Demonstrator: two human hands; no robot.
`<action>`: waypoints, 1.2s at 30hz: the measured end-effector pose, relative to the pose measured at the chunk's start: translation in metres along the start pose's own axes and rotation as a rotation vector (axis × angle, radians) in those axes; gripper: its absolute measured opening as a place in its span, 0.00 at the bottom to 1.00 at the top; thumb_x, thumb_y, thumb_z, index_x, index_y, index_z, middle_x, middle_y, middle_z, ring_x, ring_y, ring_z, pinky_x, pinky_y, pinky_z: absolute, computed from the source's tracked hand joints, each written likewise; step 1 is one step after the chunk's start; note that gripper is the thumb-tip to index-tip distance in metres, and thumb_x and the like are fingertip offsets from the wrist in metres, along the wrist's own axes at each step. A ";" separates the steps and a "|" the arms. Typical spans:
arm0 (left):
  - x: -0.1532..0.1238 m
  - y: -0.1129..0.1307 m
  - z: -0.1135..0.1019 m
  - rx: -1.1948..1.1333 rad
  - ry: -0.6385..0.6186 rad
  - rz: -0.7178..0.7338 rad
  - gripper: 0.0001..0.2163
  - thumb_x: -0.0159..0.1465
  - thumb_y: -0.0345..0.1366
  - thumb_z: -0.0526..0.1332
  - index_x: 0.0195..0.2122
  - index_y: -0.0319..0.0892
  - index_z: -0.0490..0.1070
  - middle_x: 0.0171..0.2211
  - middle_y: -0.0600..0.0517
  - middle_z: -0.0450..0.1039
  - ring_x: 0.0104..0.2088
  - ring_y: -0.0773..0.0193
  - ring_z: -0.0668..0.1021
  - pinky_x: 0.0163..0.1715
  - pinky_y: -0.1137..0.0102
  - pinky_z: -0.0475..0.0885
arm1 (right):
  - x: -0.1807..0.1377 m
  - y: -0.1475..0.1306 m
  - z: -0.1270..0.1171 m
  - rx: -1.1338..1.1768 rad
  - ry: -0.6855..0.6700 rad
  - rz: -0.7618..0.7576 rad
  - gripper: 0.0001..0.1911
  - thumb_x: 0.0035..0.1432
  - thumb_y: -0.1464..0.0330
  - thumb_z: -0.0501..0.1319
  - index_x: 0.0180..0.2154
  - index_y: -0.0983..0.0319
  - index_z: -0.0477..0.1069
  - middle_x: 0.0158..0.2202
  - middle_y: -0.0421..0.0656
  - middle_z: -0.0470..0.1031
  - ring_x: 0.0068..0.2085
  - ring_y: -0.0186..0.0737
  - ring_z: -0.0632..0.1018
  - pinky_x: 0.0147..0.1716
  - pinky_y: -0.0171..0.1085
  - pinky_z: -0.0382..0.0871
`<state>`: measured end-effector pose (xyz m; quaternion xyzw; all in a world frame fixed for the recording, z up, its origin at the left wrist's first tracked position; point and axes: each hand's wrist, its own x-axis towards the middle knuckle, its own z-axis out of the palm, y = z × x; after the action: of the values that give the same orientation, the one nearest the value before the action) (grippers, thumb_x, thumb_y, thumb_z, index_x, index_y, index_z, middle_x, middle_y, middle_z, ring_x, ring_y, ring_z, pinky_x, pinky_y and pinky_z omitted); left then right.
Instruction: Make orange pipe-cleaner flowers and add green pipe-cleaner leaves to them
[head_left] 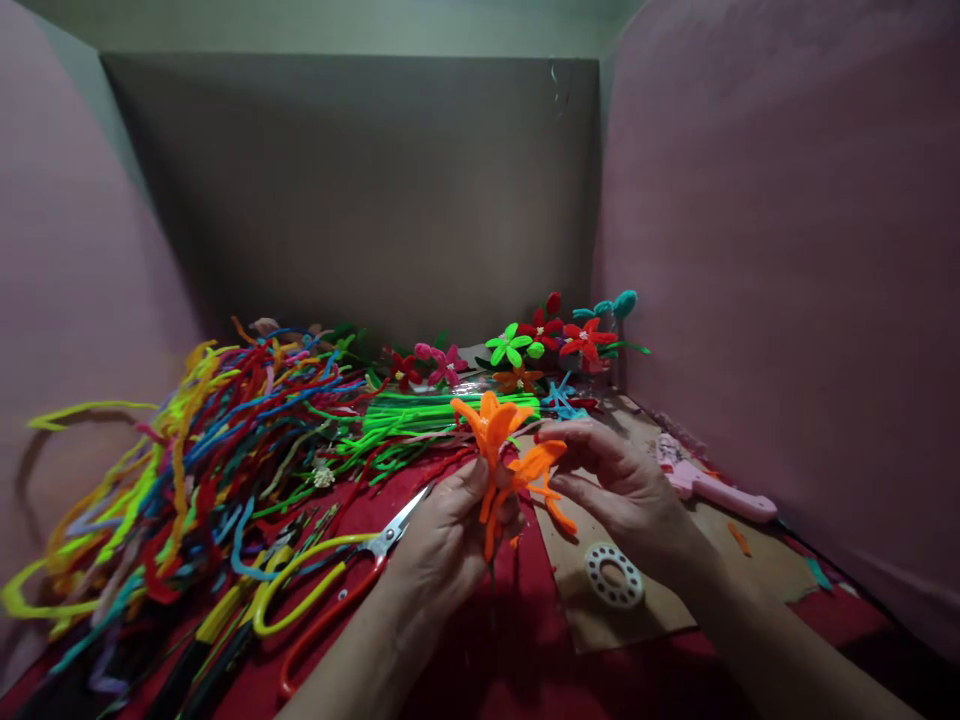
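An orange pipe-cleaner flower [491, 425] stands upright in my left hand [450, 525], which is closed around its lower part. A second orange pipe-cleaner piece with looped petals [534, 466] leans out to the right of it, its loose strands hanging down. My right hand [626, 490] has its thumb and fingers curled at these right-hand petals, pinching them. A thin dark stem shows below my left hand. Scissors [382, 540] with yellow and red handles lie just left of my left wrist.
A big heap of coloured pipe cleaners [202, 450] fills the left side. Pliers [217, 620] lie in front. Green stems [405, 412] and finished flowers [510, 345] sit at the back. On cardboard [660, 610] are a white ring with holes [613, 576] and a pink glue gun [720, 490].
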<state>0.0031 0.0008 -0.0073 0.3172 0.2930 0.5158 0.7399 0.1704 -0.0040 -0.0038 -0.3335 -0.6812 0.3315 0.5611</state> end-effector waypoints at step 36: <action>-0.002 -0.007 -0.004 0.427 -0.214 0.094 0.12 0.59 0.40 0.58 0.28 0.37 0.74 0.22 0.53 0.66 0.24 0.70 0.65 0.28 0.74 0.60 | -0.022 -0.031 -0.012 -0.172 -0.056 -0.462 0.13 0.53 0.82 0.58 0.38 0.64 0.73 0.41 0.48 0.73 0.43 0.37 0.75 0.44 0.36 0.71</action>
<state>0.0038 -0.0020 -0.0148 0.5323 0.3002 0.4394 0.6583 0.1831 -0.0382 0.0114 -0.2061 -0.7803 0.1444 0.5726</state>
